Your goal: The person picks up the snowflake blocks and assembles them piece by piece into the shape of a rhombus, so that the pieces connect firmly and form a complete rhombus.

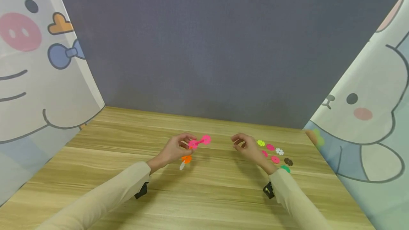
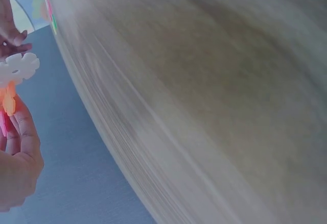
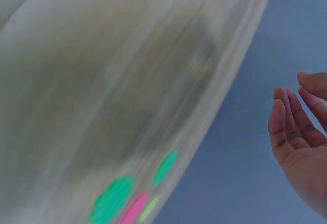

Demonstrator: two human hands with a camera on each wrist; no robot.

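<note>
My left hand (image 1: 175, 149) pinches a joined string of flower-shaped plastic discs above the table. One pink disc (image 1: 206, 139) sticks out to the right of the fingers. Below the fingertips hang an orange disc (image 1: 186, 159) and a white disc (image 1: 182, 166). In the left wrist view, the white flower disc (image 2: 23, 67) tops the orange piece (image 2: 9, 99), and pink shows between the fingers. My right hand (image 1: 249, 147) hovers to the right with loosely bent fingers. The right wrist view shows no thing in that hand (image 3: 304, 152).
Loose flower discs lie on the wooden table (image 1: 204, 194) right of my right hand: yellow (image 1: 261, 143), white (image 1: 279, 151), brown (image 1: 288, 162), green (image 1: 285, 169) and several pink (image 1: 275, 159). A dark grey panel (image 1: 204, 45) stands behind, with cartoon-printed sheets either side.
</note>
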